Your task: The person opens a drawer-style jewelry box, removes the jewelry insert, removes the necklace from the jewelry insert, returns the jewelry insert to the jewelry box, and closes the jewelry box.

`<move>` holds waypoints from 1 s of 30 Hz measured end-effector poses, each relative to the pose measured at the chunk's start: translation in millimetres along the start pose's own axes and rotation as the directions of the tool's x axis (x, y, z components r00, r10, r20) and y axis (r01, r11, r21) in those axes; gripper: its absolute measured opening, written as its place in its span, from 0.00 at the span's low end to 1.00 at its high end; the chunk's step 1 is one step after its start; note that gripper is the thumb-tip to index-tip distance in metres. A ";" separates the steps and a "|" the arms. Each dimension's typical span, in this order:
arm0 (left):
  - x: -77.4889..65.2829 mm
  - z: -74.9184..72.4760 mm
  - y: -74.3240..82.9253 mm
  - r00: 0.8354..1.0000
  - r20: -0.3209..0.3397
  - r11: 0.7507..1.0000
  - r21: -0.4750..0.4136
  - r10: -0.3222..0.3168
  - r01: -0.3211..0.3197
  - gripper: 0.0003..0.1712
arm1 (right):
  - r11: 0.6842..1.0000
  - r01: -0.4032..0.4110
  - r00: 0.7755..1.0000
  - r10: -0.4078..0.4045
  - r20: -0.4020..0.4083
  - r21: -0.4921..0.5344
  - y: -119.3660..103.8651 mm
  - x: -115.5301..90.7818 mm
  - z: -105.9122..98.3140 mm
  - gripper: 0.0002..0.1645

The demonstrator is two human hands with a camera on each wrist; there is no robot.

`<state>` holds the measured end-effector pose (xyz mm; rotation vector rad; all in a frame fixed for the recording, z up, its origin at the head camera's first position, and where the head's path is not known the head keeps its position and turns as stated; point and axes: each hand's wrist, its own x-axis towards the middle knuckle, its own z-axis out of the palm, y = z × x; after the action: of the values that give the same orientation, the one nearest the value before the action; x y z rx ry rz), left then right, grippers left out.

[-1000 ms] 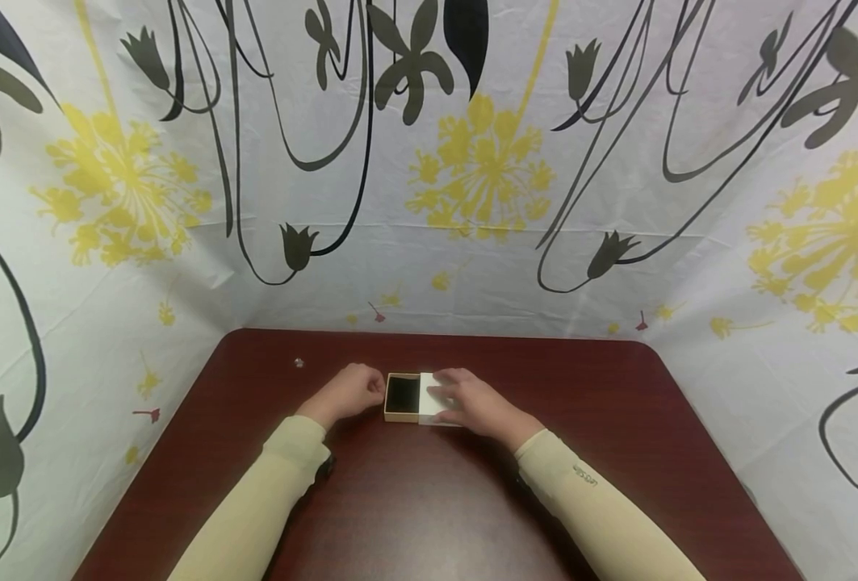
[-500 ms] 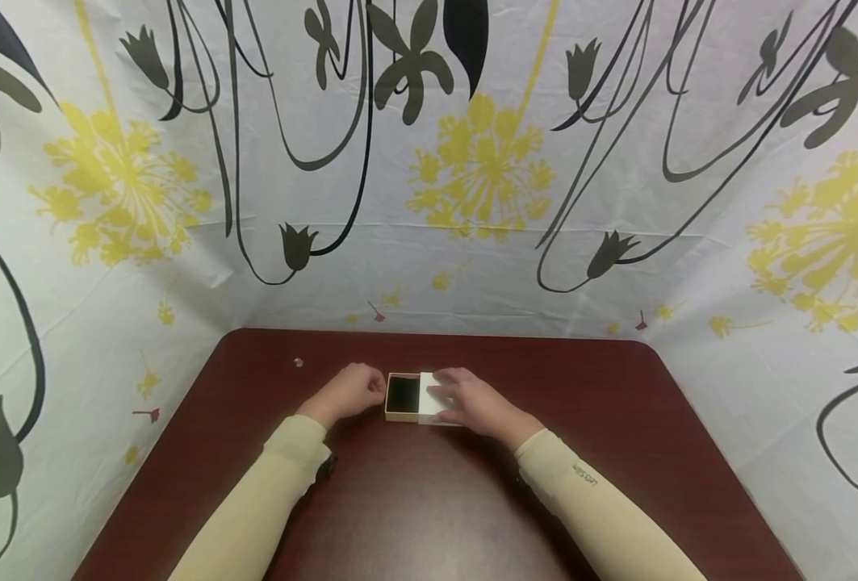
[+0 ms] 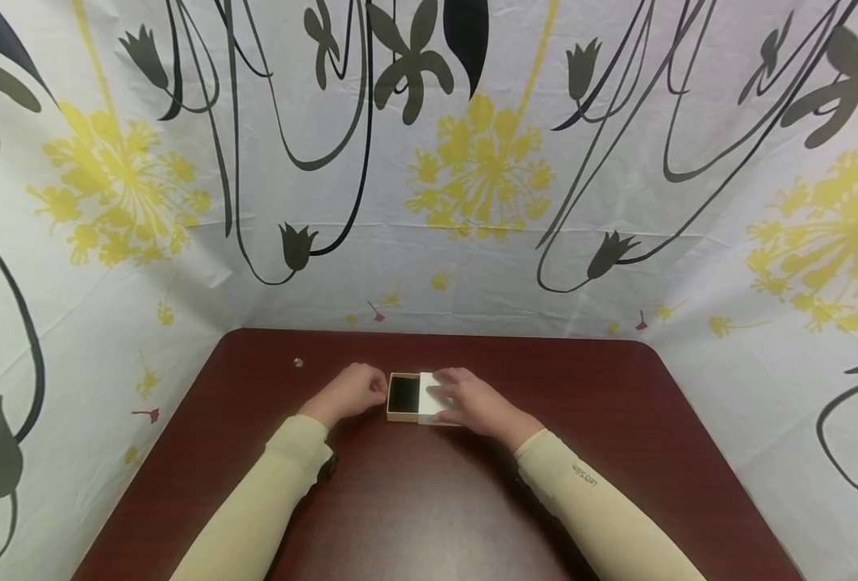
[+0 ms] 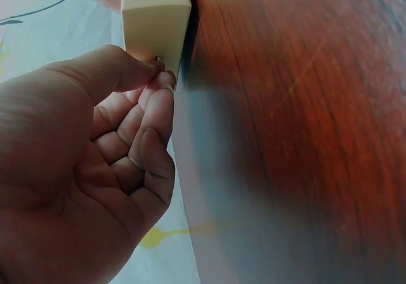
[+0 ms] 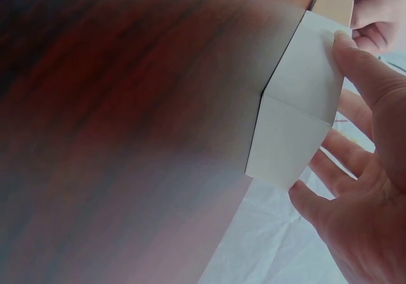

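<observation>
A drawer-style box lies on the table, its tan tray (image 3: 403,420) part way out of the left end of a white sleeve (image 3: 432,411). Dark lining shows inside the tray. My left hand (image 3: 356,389) is at the tray's outer end. In the left wrist view its thumb and forefinger pinch at a tiny spot on the tan end wall (image 4: 155,33); what lies between the tips is mostly hidden. My right hand (image 3: 475,403) holds the white sleeve from above, thumb at the near edge and fingers spread over it, as the right wrist view shows.
A small shiny object (image 3: 298,362) lies on the dark red-brown table (image 3: 399,500), left of the box near the back edge. A flowered white cloth (image 3: 472,274) hangs behind the table and along both sides.
The tan tray has slid slightly to the right into the white sleeve, with my left hand moving along with it. My right hand and the sleeve have stayed in place.
</observation>
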<state>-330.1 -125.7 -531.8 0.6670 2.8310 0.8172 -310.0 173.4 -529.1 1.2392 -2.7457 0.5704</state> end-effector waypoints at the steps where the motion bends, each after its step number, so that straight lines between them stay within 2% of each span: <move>1: 0.1 0.3 0.2 1.000 -0.001 1.000 -0.001 0.000 0.000 0.06 | 1.000 0.001 1.000 -0.001 -0.001 -0.001 -0.1 0.0 0.0 0.32; 16: 1.5 2.2 1.4 1.000 -0.005 1.000 -0.005 -0.002 0.002 0.06 | 0.999 -0.023 1.000 0.023 -0.001 0.026 2.5 -0.6 2.6 0.32; 30: 1.9 4.2 3.4 1.000 -0.009 1.000 0.006 -0.001 0.001 0.06 | 1.000 -0.013 1.000 0.013 -0.002 0.014 -0.3 -0.8 0.3 0.31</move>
<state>-329.5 -120.3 -533.5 0.6645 2.8424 0.8140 -309.1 173.6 -529.5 1.2236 -2.7553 0.5923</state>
